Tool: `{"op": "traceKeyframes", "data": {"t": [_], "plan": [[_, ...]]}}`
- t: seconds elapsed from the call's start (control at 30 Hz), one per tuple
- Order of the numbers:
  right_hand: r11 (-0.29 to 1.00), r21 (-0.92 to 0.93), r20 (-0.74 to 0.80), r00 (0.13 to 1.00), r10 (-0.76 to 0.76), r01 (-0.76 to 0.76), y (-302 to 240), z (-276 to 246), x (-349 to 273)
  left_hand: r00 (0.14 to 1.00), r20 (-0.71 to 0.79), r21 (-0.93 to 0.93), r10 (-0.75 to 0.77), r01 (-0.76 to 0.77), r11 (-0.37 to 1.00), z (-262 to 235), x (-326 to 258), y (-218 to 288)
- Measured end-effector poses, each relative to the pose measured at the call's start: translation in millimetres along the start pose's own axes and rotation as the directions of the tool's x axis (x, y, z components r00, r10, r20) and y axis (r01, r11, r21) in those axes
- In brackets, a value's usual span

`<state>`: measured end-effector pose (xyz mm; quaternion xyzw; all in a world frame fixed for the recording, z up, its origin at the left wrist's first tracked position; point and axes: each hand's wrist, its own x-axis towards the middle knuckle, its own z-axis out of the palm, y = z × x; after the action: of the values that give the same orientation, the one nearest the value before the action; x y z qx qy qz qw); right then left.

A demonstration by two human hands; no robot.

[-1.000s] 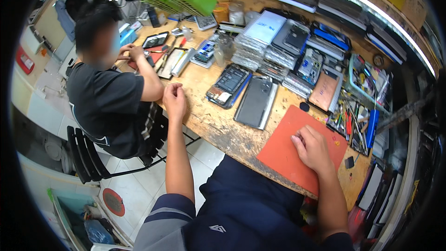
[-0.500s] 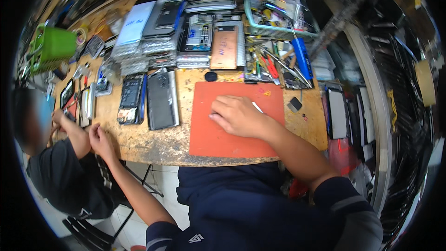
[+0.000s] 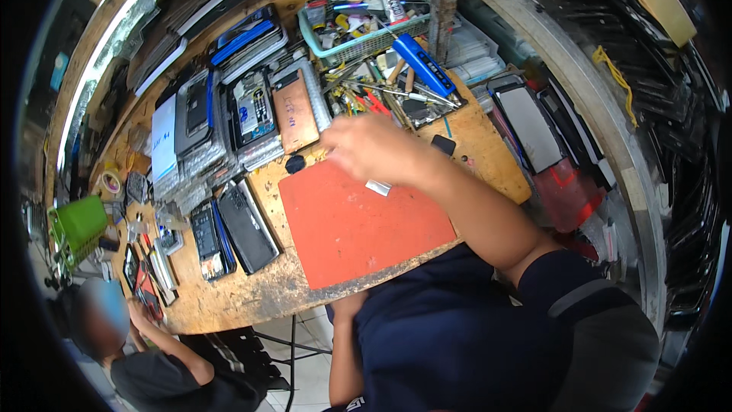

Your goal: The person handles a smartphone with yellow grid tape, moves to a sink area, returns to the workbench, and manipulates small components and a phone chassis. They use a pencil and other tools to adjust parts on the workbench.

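My right hand (image 3: 370,149) hovers over the far edge of an orange-red mat (image 3: 366,229), just short of a pile of hand tools (image 3: 374,99). Its fingers bend downward but are smeared by motion, and whatever may be in them is hidden. A small silvery strip (image 3: 379,188) lies on the mat below that hand. My left hand (image 3: 349,305) rests low against my body at the table's front edge, its fingers hidden. Left of the mat lie an opened phone (image 3: 207,240) and a dark phone panel (image 3: 248,227).
Stacked phone parts (image 3: 252,111) stand at the back, beside a teal basket (image 3: 343,52) of supplies. A blue electric screwdriver-like tool (image 3: 423,65) lies over the tools. Another person (image 3: 168,370) sits at the left, near a green basket (image 3: 80,221).
The view has turned, so the table appears tilted. My right hand has lifted from the mat's middle toward the tools. My left hand has drawn in from the left toward my body.
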<state>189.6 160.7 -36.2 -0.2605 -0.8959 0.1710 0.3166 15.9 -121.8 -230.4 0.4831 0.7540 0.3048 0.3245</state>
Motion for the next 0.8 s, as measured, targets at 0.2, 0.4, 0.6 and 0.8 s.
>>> {"op": "traceKeyframes", "data": {"t": [0.2, 0.4, 0.6, 0.8], "plan": [[0.93, -0.24, 0.229, 0.915, 0.332, -0.277, 24.6, -35.1, -8.4, 0.772, 0.635, 0.459, 0.011, -0.389, 0.799, 18.9, 40.7, -6.2], [0.866, -0.402, 0.258, 0.87, 0.419, -0.298, -0.2, -34.0, -6.5, 0.693, 0.721, 0.441, 0.01, -0.47, 0.765, 14.0, 49.7, -8.3], [0.867, -0.429, 0.193, 0.911, 0.364, -0.255, -4.8, -24.8, -8.9, 0.634, 0.772, 0.379, 0.04, -0.51, 0.772, 31.2, 64.5, 0.8], [0.9, -0.37, 0.222, 0.919, 0.327, -0.231, -2.2, -23.2, -8.3, 0.633, 0.773, 0.368, 0.054, -0.515, 0.774, 34.5, 57.9, 1.7]]}}
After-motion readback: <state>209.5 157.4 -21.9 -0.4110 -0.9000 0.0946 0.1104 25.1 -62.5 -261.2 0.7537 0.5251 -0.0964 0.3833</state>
